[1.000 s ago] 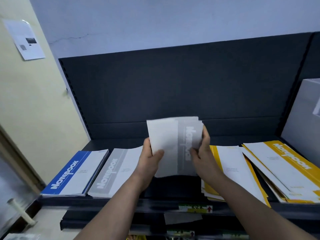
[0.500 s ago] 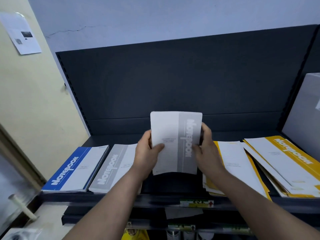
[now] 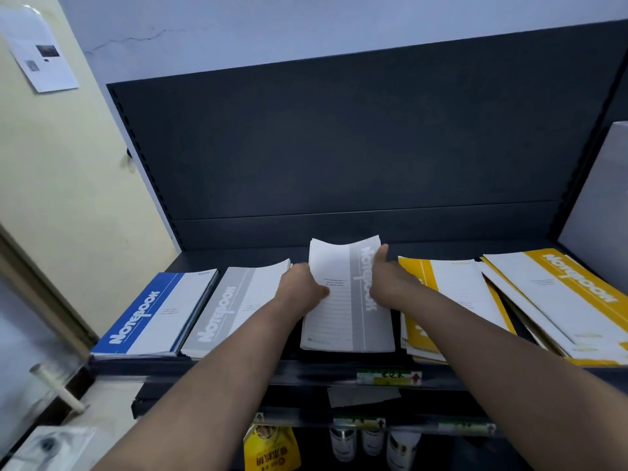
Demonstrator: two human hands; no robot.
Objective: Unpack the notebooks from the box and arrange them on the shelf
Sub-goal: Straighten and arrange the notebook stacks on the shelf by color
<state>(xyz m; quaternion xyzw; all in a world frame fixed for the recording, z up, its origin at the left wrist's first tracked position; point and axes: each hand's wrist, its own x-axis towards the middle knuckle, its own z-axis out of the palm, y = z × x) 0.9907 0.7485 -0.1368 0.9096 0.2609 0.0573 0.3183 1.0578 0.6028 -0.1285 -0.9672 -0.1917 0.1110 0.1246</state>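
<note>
At the shelf [image 3: 217,367] front edge, midway along, your left hand [image 3: 302,290] and right hand [image 3: 390,283] grip the grey notebook stack [image 3: 346,321] by its sides, between a grey pile [image 3: 234,311] and a yellow pile [image 3: 452,300]; fingers beneath are hidden.

Printed sheet [image 3: 40,52] on cream wall [image 3: 68,181], yellow bag [image 3: 272,450], white bottles [image 3: 402,448] beside it, green label [image 3: 387,377]
</note>
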